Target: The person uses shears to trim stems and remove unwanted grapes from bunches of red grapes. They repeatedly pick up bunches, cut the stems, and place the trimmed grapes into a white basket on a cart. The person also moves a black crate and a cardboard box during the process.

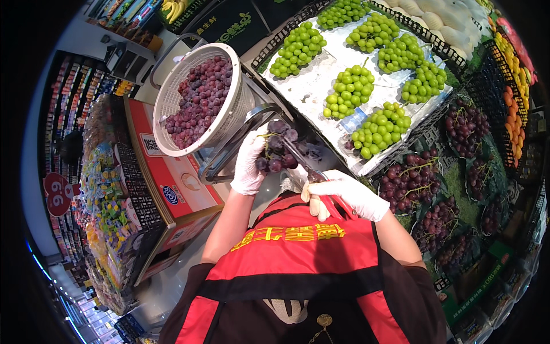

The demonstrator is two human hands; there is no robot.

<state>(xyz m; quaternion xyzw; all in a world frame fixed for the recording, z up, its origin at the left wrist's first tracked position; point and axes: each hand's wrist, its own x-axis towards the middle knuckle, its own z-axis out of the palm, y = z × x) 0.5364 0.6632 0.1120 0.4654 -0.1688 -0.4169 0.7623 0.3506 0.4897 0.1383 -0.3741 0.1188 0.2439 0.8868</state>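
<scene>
My left hand (249,163), in a white glove, holds a small bunch of dark purple grapes (277,148) in front of my red apron. In my gloved right hand (346,193) are scissors with red handles (328,206). Their narrow metal blades (298,152) reach up and left into the bunch, among the stems and berries; the exact spot at the tips is partly hidden. Just up and left of the bunch, a white perforated plastic basket (234,56) leans towards me on a metal-framed cart (215,170). Loose red-purple grapes (202,103) fill much of it.
Bunches of green grapes (348,92) lie on a paper-lined display tray (309,96) ahead right. Red grape bunches (410,182) rest on green display matting at right. A red-sided stand (172,172) of packaged sweets is at left. Oranges (511,124) sit far right.
</scene>
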